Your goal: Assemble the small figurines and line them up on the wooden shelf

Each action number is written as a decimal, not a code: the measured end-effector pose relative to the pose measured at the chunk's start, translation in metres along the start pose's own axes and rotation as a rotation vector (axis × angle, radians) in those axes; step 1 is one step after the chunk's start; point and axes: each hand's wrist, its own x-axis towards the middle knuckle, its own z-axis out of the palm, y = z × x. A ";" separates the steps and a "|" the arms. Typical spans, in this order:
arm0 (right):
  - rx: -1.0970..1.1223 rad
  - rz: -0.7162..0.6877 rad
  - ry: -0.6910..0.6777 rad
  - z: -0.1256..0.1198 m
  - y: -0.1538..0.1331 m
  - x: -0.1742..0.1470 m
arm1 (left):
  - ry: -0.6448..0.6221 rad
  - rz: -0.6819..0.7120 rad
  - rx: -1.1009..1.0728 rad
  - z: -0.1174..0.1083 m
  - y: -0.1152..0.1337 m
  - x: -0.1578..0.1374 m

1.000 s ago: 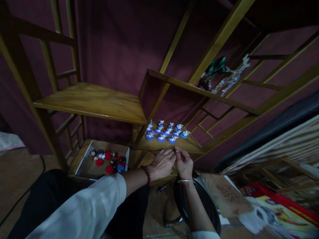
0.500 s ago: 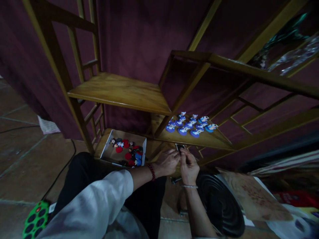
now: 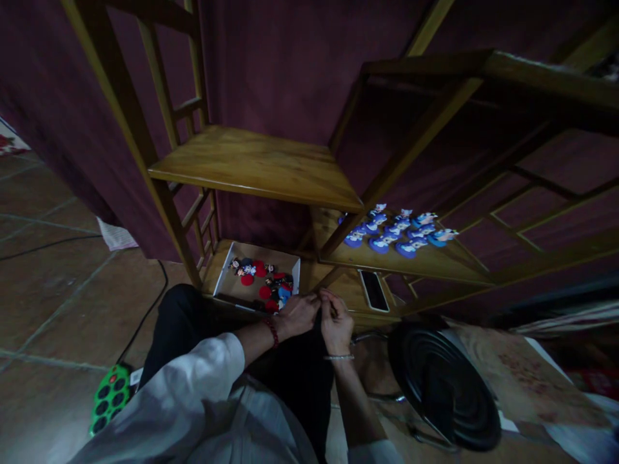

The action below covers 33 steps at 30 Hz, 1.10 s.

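My left hand [image 3: 300,314] and my right hand [image 3: 337,325] meet over my lap, just in front of the low shelf. The fingers of both are pinched together at the tips. Whatever lies between them is too small or too hidden to make out. Close by on the left, an open shallow cardboard box [image 3: 232,295] holds several small figurines, some on red bases [image 3: 247,280], lying on their sides or tumbled together. To the right of my hands, a dark-screened phone with a white edge [image 3: 374,290] lies flat on the low shelf.
Several figurines on purple and blue bases [image 3: 385,241] stand upright on the raised wooden shelf [image 3: 454,270]. Another wooden shelf [image 3: 261,169] juts out above the box. A round black stool [image 3: 442,386] stands at my right. A green power strip [image 3: 110,396] lies on the tiled floor at left.
My joined hands have moved left and back toward my body, away from the shelf. The phone, mostly covered by them before, now shows whole. The view has shifted a little to the right.
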 end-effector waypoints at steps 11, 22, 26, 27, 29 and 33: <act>-0.083 0.022 -0.249 0.071 0.008 -0.016 | -0.088 -0.354 -0.040 0.017 -0.049 -0.037; -0.175 0.036 -0.517 0.122 0.021 -0.025 | -0.171 -0.664 0.019 0.011 -0.084 -0.065; -0.214 0.070 -0.566 0.127 0.023 -0.024 | -0.115 -0.693 -0.029 0.016 -0.097 -0.068; -0.224 0.074 -0.587 0.128 0.023 -0.025 | -0.107 -0.701 -0.034 0.018 -0.101 -0.068; -0.248 0.081 -0.633 0.130 0.025 -0.026 | -0.129 -0.700 -0.051 0.021 -0.110 -0.068; -0.298 0.100 -0.725 0.132 0.029 -0.027 | -0.145 -0.754 -0.093 0.018 -0.127 -0.066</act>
